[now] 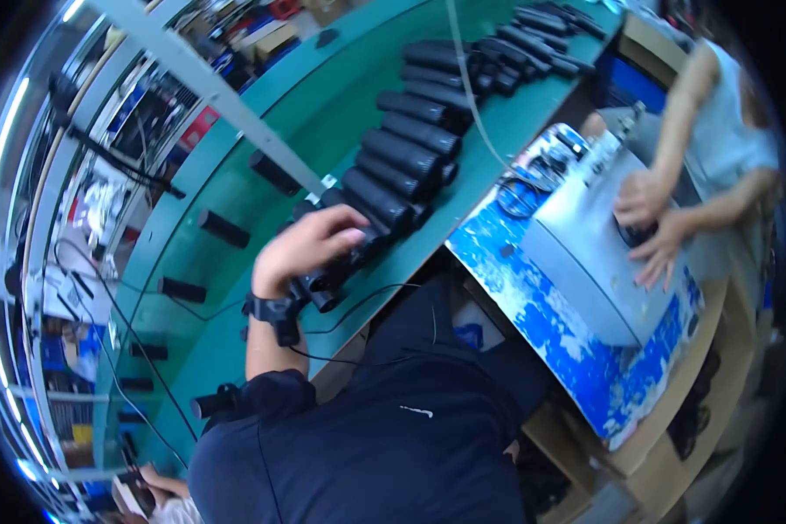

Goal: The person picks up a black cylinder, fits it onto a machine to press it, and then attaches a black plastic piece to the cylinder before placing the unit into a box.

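My left hand (310, 249) reaches over the near end of a row of glossy black cylinders (393, 175) on the green bench. Its fingers are slightly bent and apart, above the cylinders; no cylinder is visibly gripped. A black band with a small device (275, 314) and a cable sits on my left wrist. Below the hand, the end of another black cylinder (325, 299) shows near the bench edge. My right hand is out of sight.
More black cylinders (224, 228) lie spaced along the green conveyor (244, 148). A metal post (262, 131) stands beside my hand. At right, another person's hands (655, 227) touch a grey metal box (585, 262) on a worn blue table (533, 301). Cables cross the bench.
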A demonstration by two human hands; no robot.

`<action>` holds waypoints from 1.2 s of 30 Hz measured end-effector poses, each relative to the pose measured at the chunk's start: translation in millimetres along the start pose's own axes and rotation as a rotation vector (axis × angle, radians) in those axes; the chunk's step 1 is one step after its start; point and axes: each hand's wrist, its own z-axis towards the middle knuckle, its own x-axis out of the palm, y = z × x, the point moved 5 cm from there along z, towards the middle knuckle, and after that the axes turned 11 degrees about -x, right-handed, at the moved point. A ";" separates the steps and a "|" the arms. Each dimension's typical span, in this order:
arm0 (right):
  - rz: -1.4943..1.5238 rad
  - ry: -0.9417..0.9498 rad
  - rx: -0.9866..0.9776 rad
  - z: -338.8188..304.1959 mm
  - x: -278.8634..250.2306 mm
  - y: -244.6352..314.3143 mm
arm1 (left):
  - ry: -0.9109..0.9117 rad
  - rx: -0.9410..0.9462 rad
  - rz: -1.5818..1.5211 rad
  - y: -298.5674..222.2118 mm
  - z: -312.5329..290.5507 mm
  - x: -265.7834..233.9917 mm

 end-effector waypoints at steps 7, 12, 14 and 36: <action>-0.155 -0.066 0.108 -67.8 -48.8 20.7 | -0.739 -0.556 0.008 229.7 29.5 -166.8; -0.177 -0.118 0.140 -88.6 -83.6 29.8 | -1.218 -0.249 0.581 299.8 76.8 -214.1; -0.206 -0.221 0.161 -111.3 -125.3 37.0 | -1.080 -0.288 0.152 287.6 123.2 -177.9; -0.767 -0.095 -1.009 -127.4 85.3 481.8 | -0.084 0.833 -0.283 -140.8 -2.8 120.0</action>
